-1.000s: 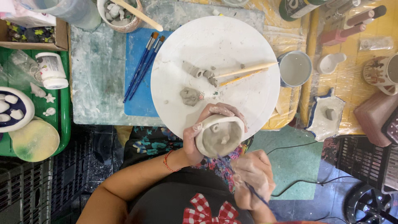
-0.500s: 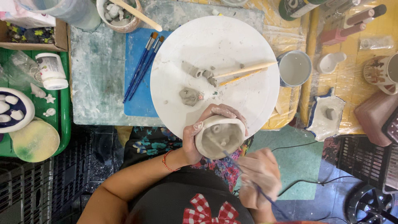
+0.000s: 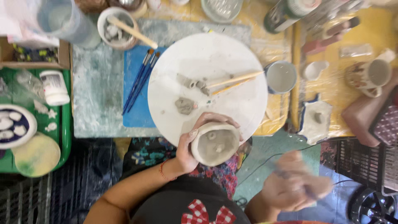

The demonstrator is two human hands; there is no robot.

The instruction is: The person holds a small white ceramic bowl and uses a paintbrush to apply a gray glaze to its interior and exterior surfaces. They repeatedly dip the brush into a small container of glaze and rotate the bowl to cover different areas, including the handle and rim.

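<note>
My left hand (image 3: 188,147) cups a small grey clay bowl (image 3: 215,144) just off the near edge of a round white board (image 3: 207,74). Small lumps sit inside the bowl. My right hand (image 3: 296,186) is blurred low on the right, away from the bowl, with its fingers closed on a thin dark tool (image 3: 309,191). On the board lie clay scraps (image 3: 185,105) and two wooden-handled tools (image 3: 232,81).
Blue-handled brushes (image 3: 139,81) lie on a blue mat left of the board. A cup of grey water (image 3: 281,77) stands at the right, a bowl with a stick (image 3: 118,27) at the back. A green tray (image 3: 33,120) with jars and dishes is far left.
My right hand has swung out from beside the bowl to the lower right, with the thin tool in it. My left hand and the bowl stay where they were.
</note>
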